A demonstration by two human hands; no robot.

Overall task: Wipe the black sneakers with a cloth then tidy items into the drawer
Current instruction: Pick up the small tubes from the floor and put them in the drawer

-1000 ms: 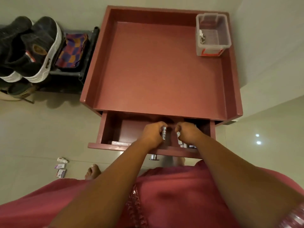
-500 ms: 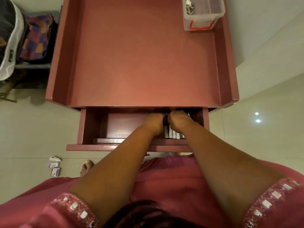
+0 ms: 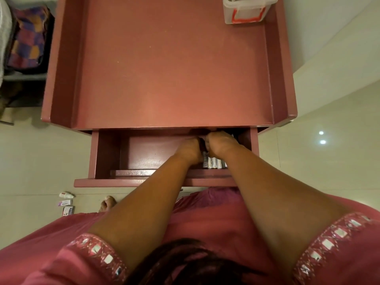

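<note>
Hair shows dark at the very bottom, and pink sleeves point(image 3: 96, 249) with shiny squares sit on both sides. Two bare arms reach forward from there into the open drawer point(image 3: 144, 153) of the red worktop point(image 3: 174, 68). On the floor, beside a bare foot point(image 3: 108, 202), lie a small bottle point(image 3: 66, 195) and two little boxes point(image 3: 66, 206), probably waiting to be put away too.

Inside the drawer, the left hand point(image 3: 190, 150) and the right hand point(image 3: 221, 144) are close together, almost touching. Their fingers are curled down around something dark between them, but it is too hidden to name. Just below the hands, a row of small silver tubes point(image 3: 213, 162) stands side by side near the front of the drawer. The hands seem to be lining things up so they fit neatly.

Farther back, a clear plastic box point(image 3: 244, 11) sits in the far right corner of the worktop. At the far left edge, a white bit of a sneaker point(image 3: 3, 44) shows beside a checked cloth point(image 3: 26, 44).
</note>
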